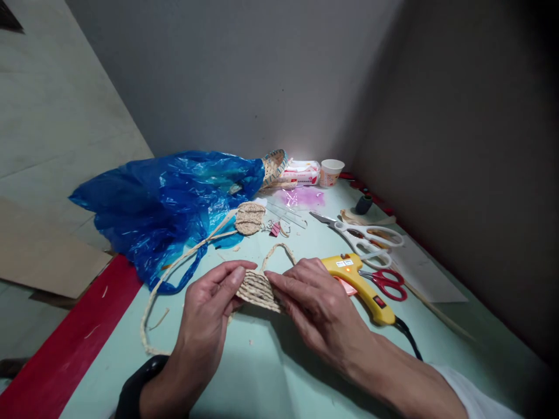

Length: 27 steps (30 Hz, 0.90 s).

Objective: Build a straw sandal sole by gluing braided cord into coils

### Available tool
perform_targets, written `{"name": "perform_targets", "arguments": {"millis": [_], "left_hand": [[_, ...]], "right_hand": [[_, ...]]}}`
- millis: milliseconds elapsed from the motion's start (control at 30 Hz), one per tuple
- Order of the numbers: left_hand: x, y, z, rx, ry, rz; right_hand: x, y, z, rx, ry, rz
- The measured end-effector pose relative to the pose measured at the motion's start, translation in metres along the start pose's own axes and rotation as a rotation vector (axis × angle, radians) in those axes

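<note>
A small woven straw piece (258, 289), with rows of twisted cord, is held up off the table between both hands. My left hand (213, 302) pinches its left end, thumb on top. My right hand (314, 302) grips the right end, its fingers lying along the upper edge and side. A loop of straw cord (279, 247) rises behind the piece. Beyond it lies a round woven straw piece (250, 218), with a long braided cord (174, 261) curving toward my left forearm. Just right of my right hand is a yellow hot glue gun (369, 291).
A blue plastic bag (174, 192) spreads over the left back. White-handled scissors (356, 233) and red-handled scissors (386, 282) lie at right, near a dark thread spool (364, 204). A paper cup (332, 173), a tissue pack (301, 173) and pink clips (275, 228) are farther back, before grey walls.
</note>
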State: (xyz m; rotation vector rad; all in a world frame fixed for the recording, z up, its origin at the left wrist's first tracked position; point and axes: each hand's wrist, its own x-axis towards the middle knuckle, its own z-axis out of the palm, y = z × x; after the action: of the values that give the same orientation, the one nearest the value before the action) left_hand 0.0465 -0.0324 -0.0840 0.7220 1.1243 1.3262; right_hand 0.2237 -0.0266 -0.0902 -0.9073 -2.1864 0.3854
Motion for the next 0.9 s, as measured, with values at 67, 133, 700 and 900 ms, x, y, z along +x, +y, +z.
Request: {"name": "perform_targets", "arguments": {"millis": [67,133,700,900], "left_hand": [[0.001,-0.001,-0.001,-0.011,0.001,-0.005],[0.002,-0.001,-0.002,-0.029,0.0,-0.014],[0.007,0.006,0.0,0.092,-0.018,0.005],[0.008,0.005,-0.003,0.232,-0.147,0.0]], "right_hand": [[0.0,0.0,-0.002,-0.014,-0.018,-0.028],[0.001,0.002,-0.002,-0.03,-0.022,-0.05],[0.007,0.006,-0.013,0.06,-0.052,0.016],[0.006,0.005,-0.014,-0.01,-0.039,0.061]]}}
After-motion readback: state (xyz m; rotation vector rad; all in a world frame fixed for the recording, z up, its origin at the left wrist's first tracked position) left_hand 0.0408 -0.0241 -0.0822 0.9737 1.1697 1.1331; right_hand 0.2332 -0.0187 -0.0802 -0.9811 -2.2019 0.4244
